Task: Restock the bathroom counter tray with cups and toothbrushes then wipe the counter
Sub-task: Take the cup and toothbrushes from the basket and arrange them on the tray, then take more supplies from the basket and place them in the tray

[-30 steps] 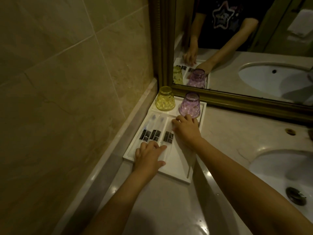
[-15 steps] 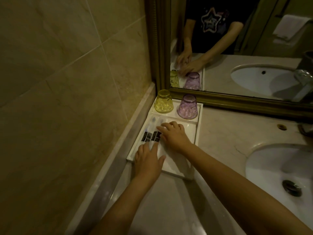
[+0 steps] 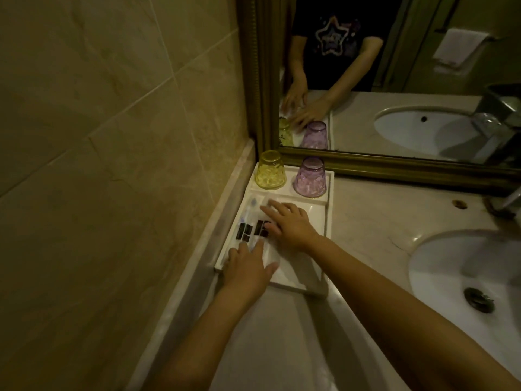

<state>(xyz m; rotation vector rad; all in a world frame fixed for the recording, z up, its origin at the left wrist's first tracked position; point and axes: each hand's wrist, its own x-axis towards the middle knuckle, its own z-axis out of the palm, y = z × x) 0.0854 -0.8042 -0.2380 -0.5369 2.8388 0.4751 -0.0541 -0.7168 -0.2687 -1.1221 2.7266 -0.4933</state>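
A white tray lies on the marble counter against the left wall. In its far compartment a yellow cup and a purple cup stand upside down. Wrapped toothbrushes with dark labels lie along the tray's left side. My left hand rests flat on the near ends of the packets, fingers spread. My right hand lies palm down on the packets further along, fingers apart and covering part of them.
A white sink basin with a drain is set into the counter at the right. A gold-framed mirror stands right behind the tray, and the tiled wall borders it on the left. A tap is at the far right.
My right hand has slid left across the tray from beside the purple cup onto the toothbrush packets. My left hand has stayed at their near ends.
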